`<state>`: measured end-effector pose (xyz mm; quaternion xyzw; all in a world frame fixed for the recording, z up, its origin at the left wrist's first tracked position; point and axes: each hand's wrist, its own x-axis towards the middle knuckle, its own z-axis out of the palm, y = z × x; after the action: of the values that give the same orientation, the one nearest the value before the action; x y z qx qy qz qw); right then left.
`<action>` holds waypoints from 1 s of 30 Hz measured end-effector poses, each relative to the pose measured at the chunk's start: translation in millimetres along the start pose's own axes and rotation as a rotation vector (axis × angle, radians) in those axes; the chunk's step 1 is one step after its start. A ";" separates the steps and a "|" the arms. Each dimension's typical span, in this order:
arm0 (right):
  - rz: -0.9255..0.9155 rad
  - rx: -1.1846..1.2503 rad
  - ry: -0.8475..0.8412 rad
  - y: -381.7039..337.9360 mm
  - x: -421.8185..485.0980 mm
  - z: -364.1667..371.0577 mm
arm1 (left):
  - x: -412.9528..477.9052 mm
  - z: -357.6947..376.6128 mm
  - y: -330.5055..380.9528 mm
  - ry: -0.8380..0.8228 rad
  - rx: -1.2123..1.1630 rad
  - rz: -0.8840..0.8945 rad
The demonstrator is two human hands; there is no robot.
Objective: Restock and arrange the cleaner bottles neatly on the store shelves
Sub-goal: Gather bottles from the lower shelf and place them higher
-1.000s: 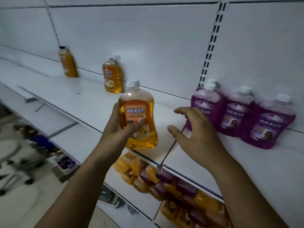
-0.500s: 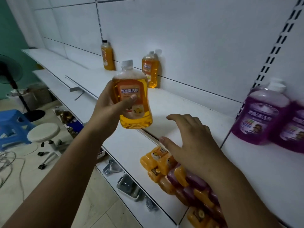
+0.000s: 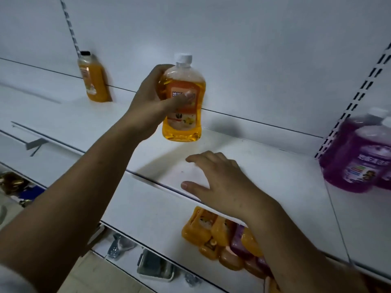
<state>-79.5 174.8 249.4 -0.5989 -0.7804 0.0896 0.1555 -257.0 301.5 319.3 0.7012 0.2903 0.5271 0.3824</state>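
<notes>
A white back panel (image 3: pixel 254 49) fills the upper half of the view, with a slotted metal upright (image 3: pixel 355 98) running down it at the right. Below it a white shelf (image 3: pixel 264 161) runs across the frame, and a second, lower shelf (image 3: pixel 148 208) juts out beneath it.

At the far right of the upper shelf stand the purple bottles (image 3: pixel 364 161), blurred and packed close together by the upright. Below the lower shelf's front edge lies a heap of orange and purple bottles (image 3: pixel 222 240), partly hidden by the right forearm.

Near the middle of the view, the orange cleaner bottle (image 3: pixel 182 132) is held upright over the rear of the upper shelf, close to the back panel. Its base casts a shadow on the shelf just under it; whether the base touches the shelf cannot be told.

The left hand (image 3: pixel 148 102) grips this bottle from its left side, with the thumb laid across the orange label and the fingers wrapped behind. The right hand (image 3: pixel 222 182) holds nothing: it is palm down with fingers spread over the front edge of the upper shelf, well below the held bottle, and contact with the shelf is not clear.

A second orange bottle (image 3: pixel 93 79) stands alone against the back panel to the left, well apart from the held one. The held bottle has a white cap (image 3: pixel 183 59); the far one has a black cap (image 3: pixel 85 53).
</notes>
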 end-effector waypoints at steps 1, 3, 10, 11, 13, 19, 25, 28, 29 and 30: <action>0.001 0.001 -0.007 -0.7 3.5 6.4 | 11.2 -1.9 -3.9 -0.026 0.000 0.009; -0.007 -0.004 0.003 -1.1 6.7 18.0 | 30.3 -3.0 -9.9 -0.081 0.015 0.024; 0.007 0.050 0.052 3.4 8.3 23.3 | 87.8 9.2 -16.2 -0.266 0.302 0.098; 0.010 0.062 0.056 3.7 7.9 23.2 | 94.3 11.6 -16.8 -0.289 0.355 0.129; 0.016 0.079 0.061 3.6 7.6 22.5 | 105.7 16.3 -19.0 -0.334 0.478 0.186; 0.020 0.088 0.057 5.9 11.0 21.3 | 130.5 30.8 -37.4 -0.391 0.572 0.248; 0.031 0.090 0.045 7.2 10.8 20.2 | 141.5 29.4 -61.6 -0.362 0.848 0.269; 0.032 0.093 0.037 6.6 11.1 19.9 | 143.3 25.4 -71.5 -0.323 0.931 0.275; 0.033 0.096 0.037 6.8 11.1 19.9 | 144.4 24.7 -73.7 -0.301 0.948 0.286; 0.033 0.097 0.037 7.0 11.0 20.0 | 145.2 24.9 -74.3 -0.280 0.966 0.303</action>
<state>-82.7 188.2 229.9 -0.6050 -0.7622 0.1188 0.1973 -193.3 453.4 328.0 0.8954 0.3418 0.2837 -0.0300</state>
